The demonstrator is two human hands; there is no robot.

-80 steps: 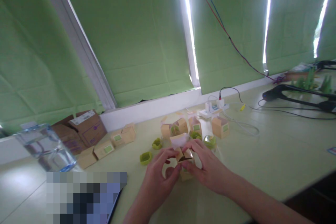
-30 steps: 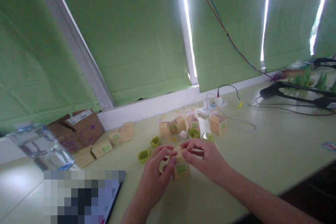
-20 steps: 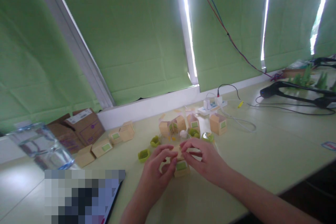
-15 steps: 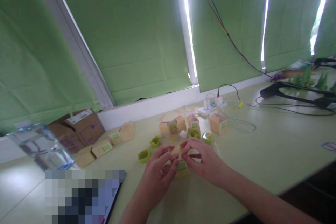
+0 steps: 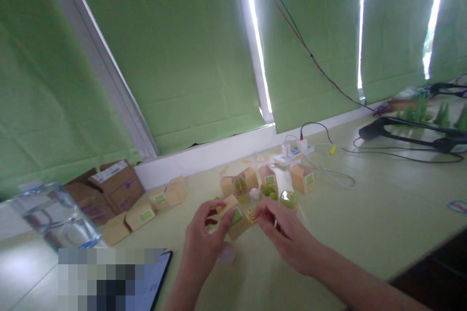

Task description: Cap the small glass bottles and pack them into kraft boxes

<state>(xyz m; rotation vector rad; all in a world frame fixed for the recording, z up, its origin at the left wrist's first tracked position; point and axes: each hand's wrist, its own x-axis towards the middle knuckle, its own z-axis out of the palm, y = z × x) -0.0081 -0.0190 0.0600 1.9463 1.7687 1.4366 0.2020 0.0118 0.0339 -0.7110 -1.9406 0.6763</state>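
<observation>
While a dark phone lies at the near edge of the pale green bench, the left hand grips a small tan carton with a green label, thumb and fingers closed on it so that it is lifted and tilted just above the bench. The right hand is beside it, its fingertips pinched at the carton's right end, where something small and yellowish shows; what that is cannot be told through the blur. To the left stands a clear water bottle. Just beyond the hands sit a green cup, a white ball and a cluster of tan cartons, with one carton more to the right. Further left lie more labelled cartons and a brown shipping box. Behind them a white power strip trails cables, a black stand lies far right, and green blinds cover the windows.
</observation>
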